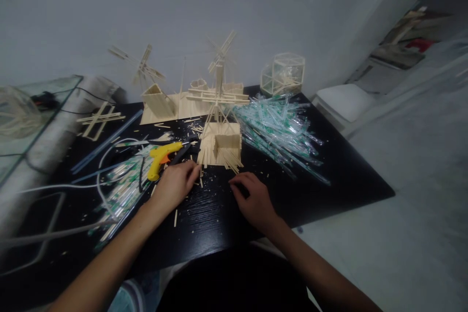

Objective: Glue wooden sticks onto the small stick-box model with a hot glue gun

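My left hand (175, 183) rests on the black table, beside a yellow hot glue gun (161, 157). Its fingers are curled together at the left front corner of a wooden stick model (221, 131); anything in them is too small to make out. To the right, my right hand (254, 200) has thumb and forefinger closed in a pinch, and what it may hold cannot be made out. Loose wooden sticks (232, 160) lie across the model's base, just beyond my right fingertips. The model has a low open box and a windmill-like frame behind it.
Clear plastic wrappers with green print (280, 129) are heaped at the right. More wrapped sticks (124, 187) and white cables lie left. Behind stand another windmill model (157, 100) and a hexagonal stick frame (288, 70). A white stool (343, 101) is beyond the table (351, 180).
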`<state>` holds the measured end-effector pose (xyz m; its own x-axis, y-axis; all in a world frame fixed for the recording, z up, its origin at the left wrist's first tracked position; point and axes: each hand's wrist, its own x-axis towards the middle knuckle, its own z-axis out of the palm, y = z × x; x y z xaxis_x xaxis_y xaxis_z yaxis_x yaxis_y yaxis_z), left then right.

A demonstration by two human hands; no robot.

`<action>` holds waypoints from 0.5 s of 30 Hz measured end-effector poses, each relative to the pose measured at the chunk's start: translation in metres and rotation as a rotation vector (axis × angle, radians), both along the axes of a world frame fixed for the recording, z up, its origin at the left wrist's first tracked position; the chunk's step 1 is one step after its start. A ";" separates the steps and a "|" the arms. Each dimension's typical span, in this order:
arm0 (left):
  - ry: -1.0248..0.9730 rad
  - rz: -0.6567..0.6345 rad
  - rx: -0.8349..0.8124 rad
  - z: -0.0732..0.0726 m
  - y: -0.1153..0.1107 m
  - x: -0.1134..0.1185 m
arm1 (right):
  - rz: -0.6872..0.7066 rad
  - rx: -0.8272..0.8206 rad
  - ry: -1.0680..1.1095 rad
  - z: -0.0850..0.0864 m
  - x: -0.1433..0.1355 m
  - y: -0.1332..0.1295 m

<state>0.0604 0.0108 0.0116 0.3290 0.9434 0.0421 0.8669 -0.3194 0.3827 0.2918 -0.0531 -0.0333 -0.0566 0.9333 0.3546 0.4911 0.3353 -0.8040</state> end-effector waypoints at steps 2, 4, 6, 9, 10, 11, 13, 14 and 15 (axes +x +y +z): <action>-0.038 -0.036 -0.005 -0.001 -0.002 -0.002 | -0.001 -0.005 -0.002 0.000 0.000 0.000; -0.067 -0.063 -0.021 -0.003 -0.004 -0.003 | 0.001 -0.005 -0.004 0.000 0.000 0.000; -0.075 -0.071 -0.034 -0.004 -0.004 -0.005 | 0.004 -0.006 -0.007 0.001 0.000 0.000; -0.063 -0.060 -0.029 -0.001 -0.005 -0.005 | 0.007 -0.013 -0.008 0.000 0.000 0.000; -0.061 -0.054 -0.019 0.001 -0.005 -0.004 | 0.007 -0.014 -0.006 0.000 -0.001 0.000; -0.059 -0.047 -0.002 0.004 -0.006 -0.004 | 0.006 -0.013 -0.002 0.000 0.000 0.000; -0.054 -0.019 0.047 0.012 -0.008 -0.003 | 0.005 -0.009 0.003 -0.001 0.000 0.001; -0.051 0.005 0.077 0.016 -0.010 -0.003 | 0.005 -0.006 0.003 -0.001 0.000 0.000; -0.049 0.033 0.100 0.021 -0.013 -0.004 | 0.005 -0.003 0.000 -0.002 0.000 0.000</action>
<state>0.0567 -0.0018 0.0324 0.2928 0.9441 0.1515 0.8589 -0.3293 0.3923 0.2916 -0.0528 -0.0348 -0.0618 0.9339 0.3522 0.4897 0.3358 -0.8046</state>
